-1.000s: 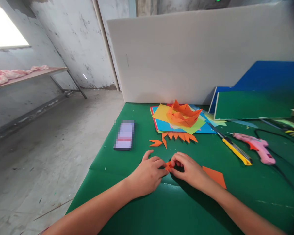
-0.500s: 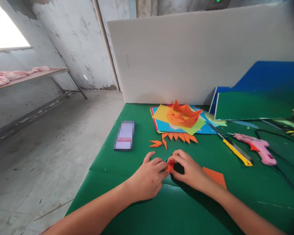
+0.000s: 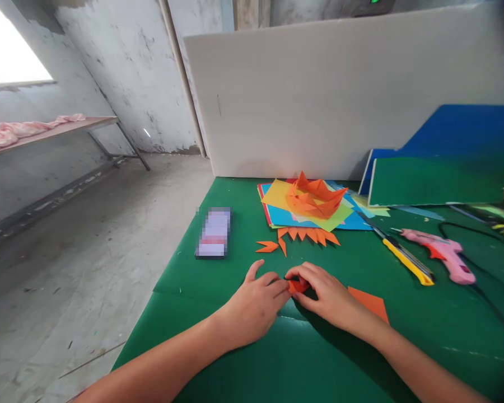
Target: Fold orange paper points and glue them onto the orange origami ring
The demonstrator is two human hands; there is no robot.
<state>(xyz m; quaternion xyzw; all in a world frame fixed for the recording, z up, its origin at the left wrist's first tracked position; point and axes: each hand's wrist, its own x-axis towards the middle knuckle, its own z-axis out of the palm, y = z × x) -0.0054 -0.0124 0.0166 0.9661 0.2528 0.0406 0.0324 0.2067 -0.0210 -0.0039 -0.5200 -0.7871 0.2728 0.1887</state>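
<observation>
My left hand (image 3: 255,303) and my right hand (image 3: 324,293) meet low on the green table cover (image 3: 243,364). Both pinch a small folded orange paper piece (image 3: 297,286) between their fingertips and press it against the cover. Just right of my right wrist lies an orange paper scrap (image 3: 370,302). Beyond the hands lie several small folded orange points (image 3: 306,235) in a row. Behind them sits a larger orange folded paper shape (image 3: 315,197) on a stack of coloured sheets (image 3: 277,215).
A yellow utility knife (image 3: 405,257) and a pink glue gun (image 3: 443,253) with a black cable lie at the right. A blurred phone-like object (image 3: 213,232) is at the left. A white board (image 3: 340,95) stands behind; green and blue boards (image 3: 437,179) lean at the right.
The orange piece has been pressed flatter between the fingertips; my right hand's fingers have lowered over it. Both arms have stayed in place.
</observation>
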